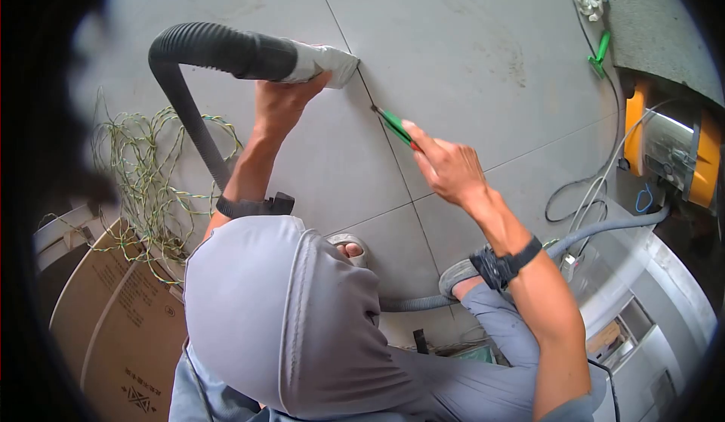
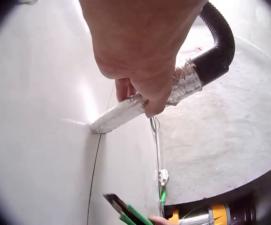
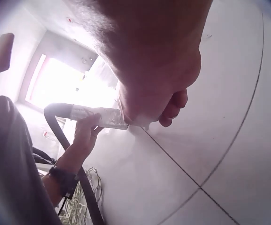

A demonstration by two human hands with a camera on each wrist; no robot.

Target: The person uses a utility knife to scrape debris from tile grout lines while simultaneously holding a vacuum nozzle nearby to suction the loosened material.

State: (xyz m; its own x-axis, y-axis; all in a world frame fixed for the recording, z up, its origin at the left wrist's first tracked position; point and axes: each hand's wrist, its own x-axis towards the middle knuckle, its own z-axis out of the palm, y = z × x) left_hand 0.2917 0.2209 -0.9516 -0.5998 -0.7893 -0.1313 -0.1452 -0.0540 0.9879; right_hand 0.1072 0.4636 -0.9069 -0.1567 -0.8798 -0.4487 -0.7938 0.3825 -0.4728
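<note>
In the head view my left hand (image 1: 285,108) grips a vacuum hose nozzle (image 1: 341,61) wrapped in silvery tape, its mouth right at a dark floor seam (image 1: 391,150). A black ribbed hose (image 1: 219,48) bends back from it. My right hand (image 1: 455,171) holds a green utility knife (image 1: 393,125), forefinger along the handle, dark tip at the seam just below the nozzle. The left wrist view shows the taped nozzle (image 2: 119,116) tilted down to the floor and the knife's dark blade (image 2: 114,202). In the right wrist view, the right hand (image 3: 149,93) hides the knife.
Tangled yellow-green wires (image 1: 143,173) and a cardboard box (image 1: 121,324) lie at left. At right stand an orange and silver machine (image 1: 672,146), a grey hose (image 1: 612,228) and cables. Farther off are another green tool (image 1: 600,55) and a crumpled white thing (image 1: 591,0).
</note>
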